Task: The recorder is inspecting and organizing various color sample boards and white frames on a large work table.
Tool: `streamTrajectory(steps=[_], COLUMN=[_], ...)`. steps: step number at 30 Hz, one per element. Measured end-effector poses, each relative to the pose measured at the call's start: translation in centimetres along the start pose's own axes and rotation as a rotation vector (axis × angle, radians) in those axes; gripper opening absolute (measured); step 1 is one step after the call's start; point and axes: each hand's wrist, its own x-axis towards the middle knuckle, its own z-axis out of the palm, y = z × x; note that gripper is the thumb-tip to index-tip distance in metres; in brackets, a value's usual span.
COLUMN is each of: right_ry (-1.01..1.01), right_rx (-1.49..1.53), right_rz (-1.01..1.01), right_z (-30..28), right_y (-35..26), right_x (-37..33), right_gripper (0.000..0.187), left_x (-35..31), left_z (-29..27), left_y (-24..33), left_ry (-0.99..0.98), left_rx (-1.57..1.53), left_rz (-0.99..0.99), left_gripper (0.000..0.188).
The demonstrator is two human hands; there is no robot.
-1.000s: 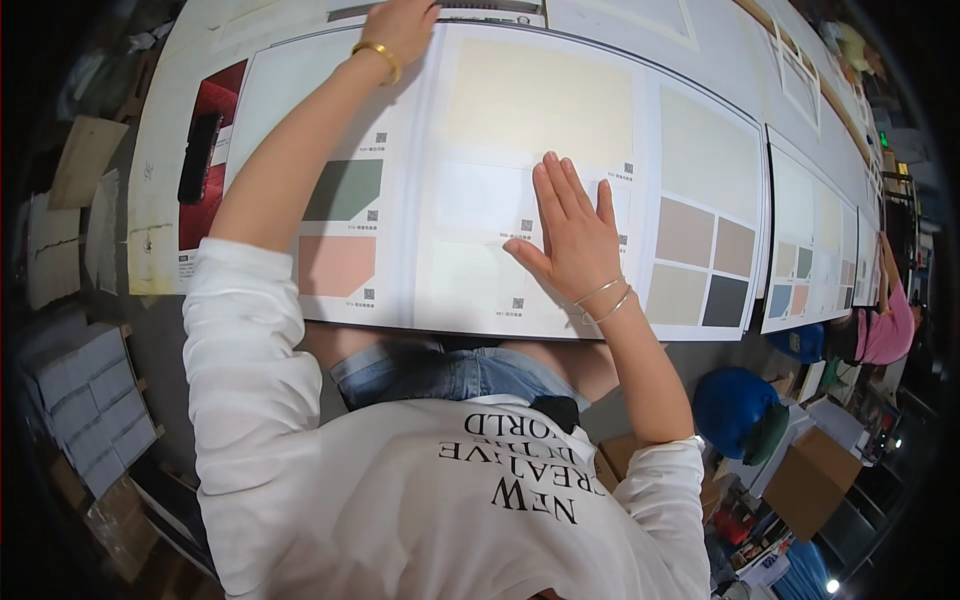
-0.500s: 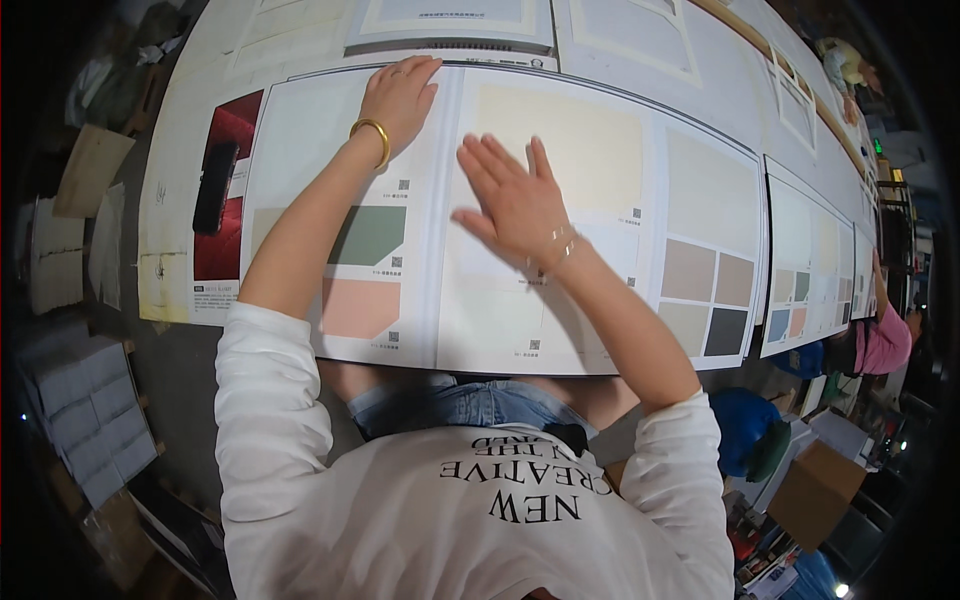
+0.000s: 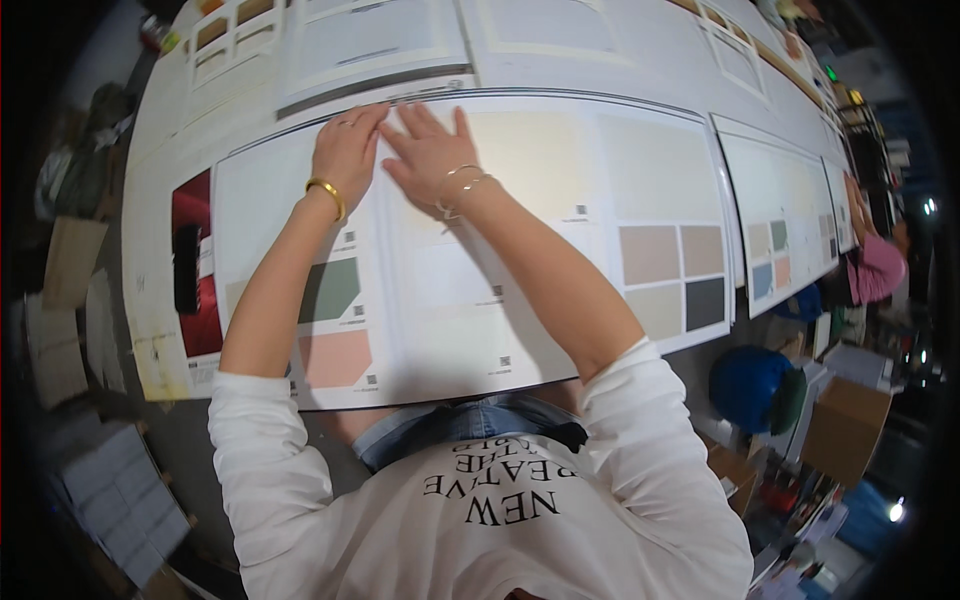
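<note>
A large colour sample book (image 3: 450, 345) lies open across the white table in front of me. Its pages carry pale panels and smaller swatches: a green one (image 3: 330, 290), a pink one (image 3: 336, 358), a beige one (image 3: 650, 255) and a dark grey one (image 3: 705, 305). My left hand (image 3: 347, 150), with a gold bangle at the wrist, rests flat by the far end of the centre fold. Just right of it, my right hand (image 3: 432, 155) lies on the page with fingers spread. Neither hand holds anything.
A dark phone (image 3: 187, 268) lies on a red printed sheet (image 3: 205, 325) at the left. Another sample board (image 3: 780, 180) stands to the right, with a co-worker in pink (image 3: 880, 270) beyond. A blue stool (image 3: 745, 385) and cardboard box (image 3: 848, 425) are at lower right.
My right hand has moved left and farther up the page, coming in beside my left hand at the fold. The whole view has also shifted.
</note>
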Motion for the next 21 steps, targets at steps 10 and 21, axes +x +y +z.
streamTrajectory(steps=[10,21], right_ry=[-0.078,-0.057], right_rx=[-0.126,-0.22], right_rz=[0.132,0.386], right_z=[-5.1,-6.9], right_y=[9.7,17.3], right_x=[-6.1,-7.1], right_gripper=[0.073,0.074], left_x=[-0.2,-0.3], left_z=[-0.2,0.3], left_y=[2.1,2.4], left_ry=[-0.049,-0.035], left_rx=[0.076,0.104], left_rz=[-0.094,-0.104], left_gripper=[0.041,0.041])
